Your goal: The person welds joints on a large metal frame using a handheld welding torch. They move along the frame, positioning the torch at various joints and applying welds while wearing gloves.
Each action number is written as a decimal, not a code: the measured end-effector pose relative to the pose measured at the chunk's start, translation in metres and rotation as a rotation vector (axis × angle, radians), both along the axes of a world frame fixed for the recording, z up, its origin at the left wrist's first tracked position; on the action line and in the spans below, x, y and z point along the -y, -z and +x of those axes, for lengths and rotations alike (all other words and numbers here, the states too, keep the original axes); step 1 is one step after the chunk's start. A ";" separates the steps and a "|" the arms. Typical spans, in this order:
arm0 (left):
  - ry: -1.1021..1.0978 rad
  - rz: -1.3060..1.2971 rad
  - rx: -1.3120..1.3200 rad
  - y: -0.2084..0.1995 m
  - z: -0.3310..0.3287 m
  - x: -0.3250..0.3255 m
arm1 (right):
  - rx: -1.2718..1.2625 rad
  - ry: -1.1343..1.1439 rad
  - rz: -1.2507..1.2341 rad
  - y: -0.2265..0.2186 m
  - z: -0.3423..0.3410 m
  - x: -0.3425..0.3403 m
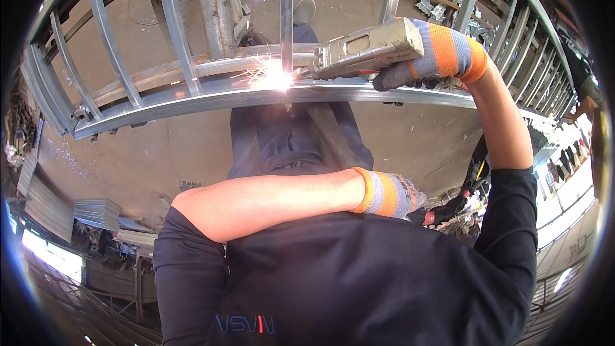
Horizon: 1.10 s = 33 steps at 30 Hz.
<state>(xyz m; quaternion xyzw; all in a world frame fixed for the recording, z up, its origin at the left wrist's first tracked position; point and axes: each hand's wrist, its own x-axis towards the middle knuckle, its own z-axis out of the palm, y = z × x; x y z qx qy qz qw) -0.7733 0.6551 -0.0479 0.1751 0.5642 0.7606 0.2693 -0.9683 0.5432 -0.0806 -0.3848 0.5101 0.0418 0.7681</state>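
My right hand (442, 51), in a grey and orange striped glove with dark fingertips, is closed around a worn, boxy welding gun (368, 50). The gun's tip points left, to where an upright bar (286, 16) meets the near rail (211, 98) of a metal frame. A bright glare and flying sparks (272, 78) hide that joint. My left arm lies bent across my body, well below the frame. The left hand (391, 195) wears a matching glove; its fingers are mostly hidden, beside a black and red object (439, 211) I cannot make out.
The barred frame spans the whole upper view. Beneath it stands a rusty steel post (214, 9). Loose metal brackets (432, 9) lie on the floor at the upper right. Stacked metal sheets (96, 213) are at the left. Part of another person's arm (580, 109) shows at the far right.
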 end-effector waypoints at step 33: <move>-0.077 -0.043 -0.053 -0.003 0.014 0.010 | -0.043 0.026 0.065 -0.010 -0.017 -0.005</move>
